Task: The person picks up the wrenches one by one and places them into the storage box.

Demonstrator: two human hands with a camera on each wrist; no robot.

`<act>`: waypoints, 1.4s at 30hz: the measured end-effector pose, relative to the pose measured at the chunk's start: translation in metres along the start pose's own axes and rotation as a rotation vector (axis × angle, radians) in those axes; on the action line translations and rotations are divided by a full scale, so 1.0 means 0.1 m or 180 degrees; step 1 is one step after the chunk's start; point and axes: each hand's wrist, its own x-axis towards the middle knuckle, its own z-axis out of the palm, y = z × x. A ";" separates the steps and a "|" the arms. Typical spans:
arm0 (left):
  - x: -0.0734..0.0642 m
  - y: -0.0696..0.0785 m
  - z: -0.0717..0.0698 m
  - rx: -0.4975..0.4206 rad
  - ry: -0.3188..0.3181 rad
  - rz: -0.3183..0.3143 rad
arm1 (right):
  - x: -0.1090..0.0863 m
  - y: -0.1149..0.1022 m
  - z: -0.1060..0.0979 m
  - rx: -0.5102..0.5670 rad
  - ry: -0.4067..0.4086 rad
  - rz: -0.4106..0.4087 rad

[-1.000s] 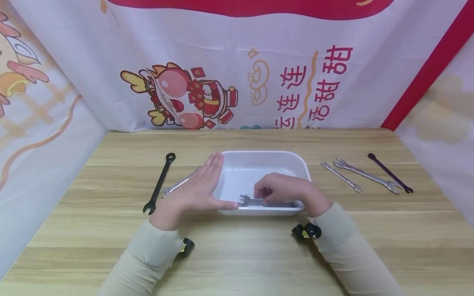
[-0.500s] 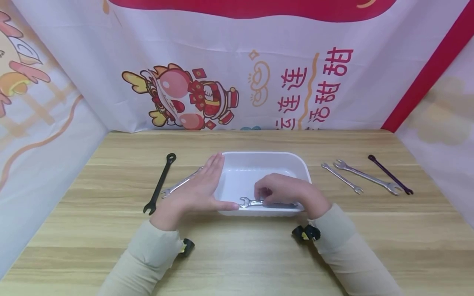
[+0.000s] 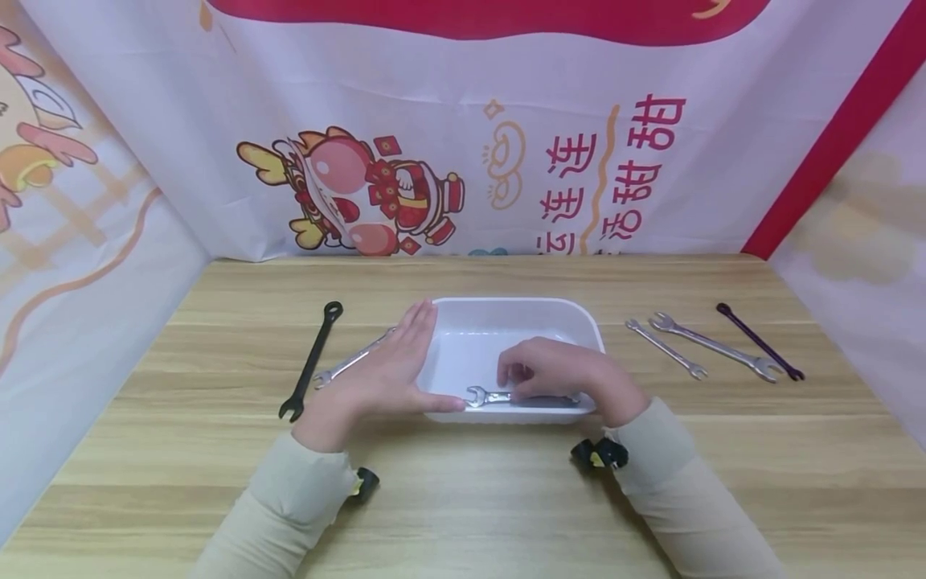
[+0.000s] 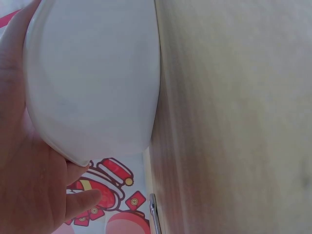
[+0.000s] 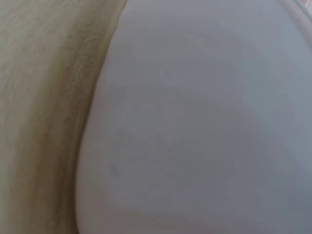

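A white plastic tray stands on the wooden table, between both hands. My left hand rests along its left side with fingers straight, the thumb stretched along the front rim. In the left wrist view, that hand lies against the tray wall. Reaching over the right front corner into the tray, my right hand has curled fingers and grips a silver open-end wrench by its middle. The wrench lies along the front wall, its far right part mostly hidden by the hand. Only the tray's outer wall fills the right wrist view.
Left of the tray lie a black combination wrench and a silver wrench, partly behind my left hand. On the right are a small silver wrench, a larger silver wrench and a dark purple wrench. Printed cloth walls the table.
The visible end of the silver wrench in the tray has turned slightly and sits a little lower than one second ago. Both hands stay in the same places.
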 end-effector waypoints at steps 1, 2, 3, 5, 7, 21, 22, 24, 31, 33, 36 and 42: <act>0.00 0.00 0.00 0.0008 -0.0003 -0.0002 | 0.00 0.00 0.00 0.0003 0.0006 0.0000; 0.00 -0.01 0.00 0.0010 -0.0006 -0.0001 | -0.01 -0.01 -0.01 0.0007 0.0012 0.0002; 0.00 -0.01 0.00 0.0015 -0.0007 -0.0006 | -0.01 -0.01 -0.01 0.0006 0.0020 0.0004; 0.01 -0.01 0.01 0.0022 -0.0006 -0.0008 | -0.03 -0.02 -0.03 0.0004 0.0034 0.0017; 0.01 -0.01 0.01 0.0023 -0.0009 -0.0011 | -0.04 -0.02 -0.04 0.0006 0.0040 0.0052; 0.00 -0.01 0.00 0.0028 0.0006 -0.0001 | -0.15 -0.02 -0.18 -0.0018 0.0197 0.0004; 0.00 0.00 0.00 0.0027 0.0008 -0.0003 | -0.16 -0.02 -0.19 -0.0039 0.0231 -0.0028; 0.00 0.00 0.00 0.0015 0.0009 -0.0005 | -0.19 -0.01 -0.22 -0.0063 0.0303 -0.0106; 0.01 0.00 0.01 0.0008 0.0005 0.0000 | -0.25 0.04 -0.28 -0.0113 0.0586 -0.0240; 0.01 0.00 0.01 0.0010 0.0004 0.0006 | -0.27 0.06 -0.30 -0.0088 0.0676 -0.0241; 0.01 0.00 0.01 0.0020 0.0002 0.0017 | -0.30 0.09 -0.33 0.0021 0.0764 -0.0226; 0.01 0.00 0.00 0.0038 0.0009 0.0020 | -0.35 0.15 -0.40 0.0115 0.0894 -0.0216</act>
